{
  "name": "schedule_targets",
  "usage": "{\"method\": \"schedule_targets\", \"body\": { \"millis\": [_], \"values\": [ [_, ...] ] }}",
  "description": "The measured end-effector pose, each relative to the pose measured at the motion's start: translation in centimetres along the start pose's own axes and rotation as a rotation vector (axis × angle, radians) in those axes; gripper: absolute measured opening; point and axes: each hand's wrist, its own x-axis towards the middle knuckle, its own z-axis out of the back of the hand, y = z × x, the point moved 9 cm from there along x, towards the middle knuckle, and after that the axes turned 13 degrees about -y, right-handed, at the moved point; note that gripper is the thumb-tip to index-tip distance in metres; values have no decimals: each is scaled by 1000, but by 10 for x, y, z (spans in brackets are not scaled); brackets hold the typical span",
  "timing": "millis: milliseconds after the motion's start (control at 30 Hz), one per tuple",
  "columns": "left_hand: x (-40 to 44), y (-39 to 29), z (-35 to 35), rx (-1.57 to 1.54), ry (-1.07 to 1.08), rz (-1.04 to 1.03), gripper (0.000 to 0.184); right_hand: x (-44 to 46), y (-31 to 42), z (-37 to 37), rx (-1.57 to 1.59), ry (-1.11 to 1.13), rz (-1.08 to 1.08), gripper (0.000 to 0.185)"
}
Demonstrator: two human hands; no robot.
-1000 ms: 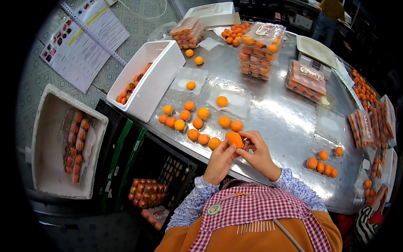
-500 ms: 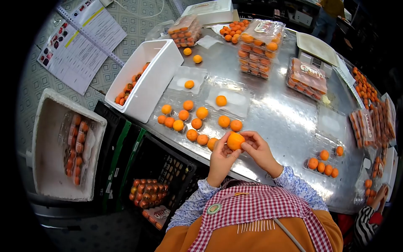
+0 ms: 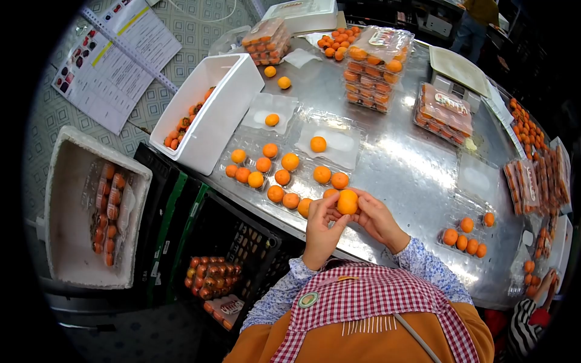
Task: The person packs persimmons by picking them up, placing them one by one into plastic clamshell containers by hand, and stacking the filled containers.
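Just above the table's near edge, a round orange fruit (image 3: 347, 202), mandarin-like in looks, is held between both hands. Its left side is against the fingertips of my left hand (image 3: 322, 227), and my right hand (image 3: 379, 219) has its fingers closed on the right side. Directly beyond my hands lies an open clear plastic tray (image 3: 307, 176) with several loose fruits in it, two of them side by side (image 3: 322, 175). Left of it, another clear tray (image 3: 249, 158) also holds several fruits. A single fruit (image 3: 318, 144) sits on the white-padded lid behind.
A white foam box (image 3: 233, 91) with fruit stands at left on the steel table (image 3: 393, 160). Stacked full packs (image 3: 375, 72) rise at the back. A scale (image 3: 457, 72) and a part-filled tray (image 3: 463, 233) are at right. Another person's hand (image 3: 546, 287) shows far right.
The held fruit has shifted slightly right and up and turned between my fingers. My left fingers have moved a little off its front. The trays and their fruit stay as they were.
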Motion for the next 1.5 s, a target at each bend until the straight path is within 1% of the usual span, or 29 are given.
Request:
{"method": "schedule_targets", "body": {
  "millis": [133, 233, 433, 533, 633, 733, 833, 933, 1033, 1133, 1233, 1333, 1433, 1500],
  "values": [
    [-3, 3, 2, -4, -13, 3, 54, -1, -2, -4, -14, 14, -10, 47],
    [-7, 13, 9, 76, -40, 19, 55, 4, -7, 10, -54, -107, 18, 46],
    [-17, 28, 13, 78, -72, 52, 61, 5, -17, 9, 60, -66, -91, 46],
    [-15, 28, 14, 89, -84, 66, 59, 8, -21, 10, 128, -40, -99, 46],
    [-11, 18, 15, 244, -84, -34, 57, 8, -21, 8, 150, 17, -80, 47],
    [-10, 16, 13, 278, -85, -76, 55, 6, -20, 7, 157, 30, -78, 47],
    [-10, 19, 13, 265, -81, -72, 55, 5, -20, 8, 155, 20, -74, 48],
    [-9, 28, 15, 225, -82, -8, 56, 5, -20, 6, 146, 29, -67, 50],
    [-9, 27, 16, 243, -80, 8, 57, 4, -15, 6, -6, 9, -8, 52],
    [-8, 23, 17, 297, -82, -40, 57, 6, -13, 7, -135, 4, 37, 50],
    [-9, 16, 16, 322, -71, -72, 58, 5, -11, 4, -145, 5, 49, 47],
    [-9, 9, 13, 338, -60, -88, 60, 7, -18, 11, -83, -1, -5, 47],
    [-10, 4, 12, 364, -55, -111, 59, 8, -25, 13, 31, 28, -76, 51],
    [-11, 5, 12, 378, -49, -124, 59, 5, -24, 5, 89, 49, -82, 52]
  ]
}}
